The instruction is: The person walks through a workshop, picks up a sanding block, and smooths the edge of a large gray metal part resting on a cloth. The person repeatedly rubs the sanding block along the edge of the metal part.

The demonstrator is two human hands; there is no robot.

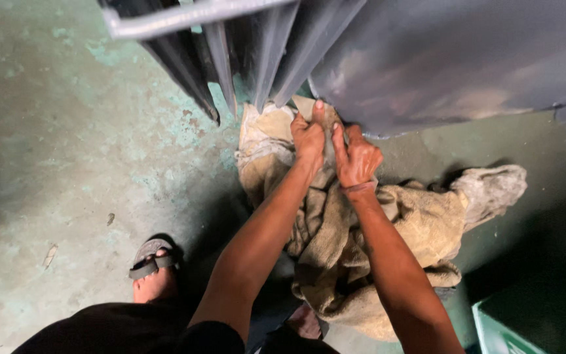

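A large dirty beige cloth [420, 226] lies crumpled on the green concrete floor, below a grey metal gate [440, 59]. My left hand [309, 136] grips a bunched part of the cloth near the gate's lower edge. My right hand [356, 157] is closed on the same bunch just beside it, the two hands nearly touching. Both forearms reach forward over the cloth and hide its middle. A second, paler fold of cloth [260, 134] lies to the left of my hands.
Grey vertical bars [224, 62] of the gate stand at the top centre. My sandalled foot [153, 269] rests on the worn floor [67, 131] at lower left. A green box corner [499, 331] sits at lower right.
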